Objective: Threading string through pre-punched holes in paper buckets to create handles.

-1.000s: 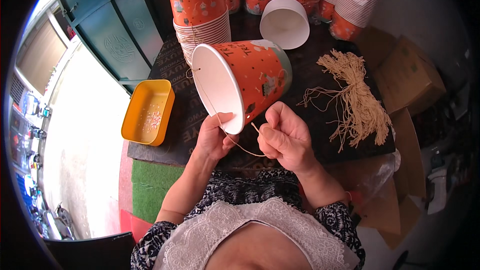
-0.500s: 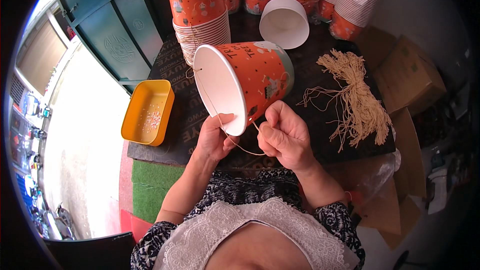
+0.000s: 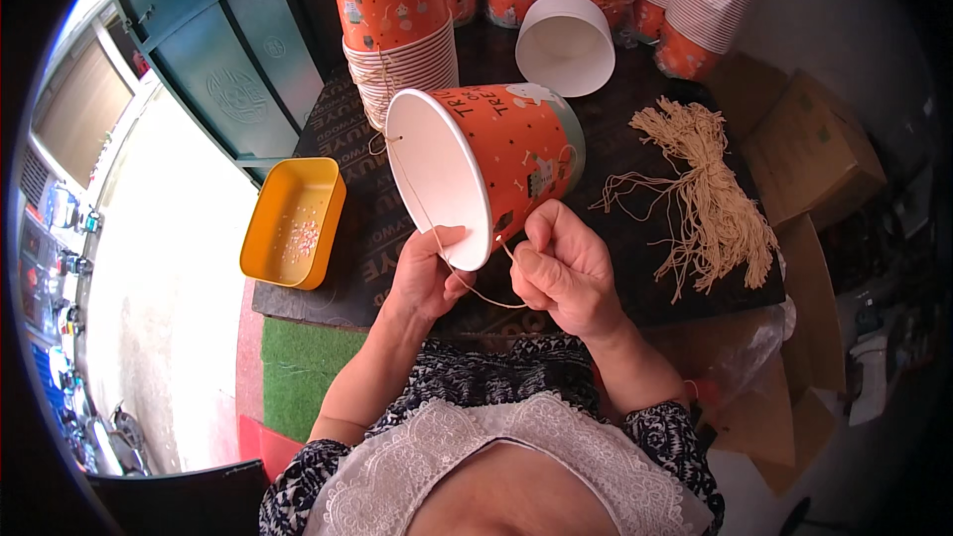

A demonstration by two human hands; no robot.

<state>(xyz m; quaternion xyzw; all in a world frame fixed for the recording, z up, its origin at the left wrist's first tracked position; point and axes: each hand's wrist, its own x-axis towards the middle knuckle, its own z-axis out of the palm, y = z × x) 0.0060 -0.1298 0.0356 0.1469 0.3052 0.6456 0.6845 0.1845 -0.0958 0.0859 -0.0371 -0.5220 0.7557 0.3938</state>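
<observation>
An orange paper bucket [image 3: 526,144] with a white rim lies tilted above the table's near side, its mouth toward the left. My left hand [image 3: 425,273] grips the rim at its lower edge, thumb inside the mouth. A thin beige string [image 3: 486,296] is tied at a hole on the rim's far side, runs across the mouth under my left thumb and loops below. My right hand [image 3: 568,268] pinches the string beside a small hole low on the bucket's side. The fingers of that hand are closed.
A bundle of beige strings [image 3: 700,199] lies on the dark table [image 3: 635,278] at the right. To the left sits a yellow tray [image 3: 260,248] with small pale bits. Stacked orange buckets [image 3: 397,15] and an empty white-mouthed bucket [image 3: 564,45] stand behind. Cardboard boxes [image 3: 814,149] lie right.
</observation>
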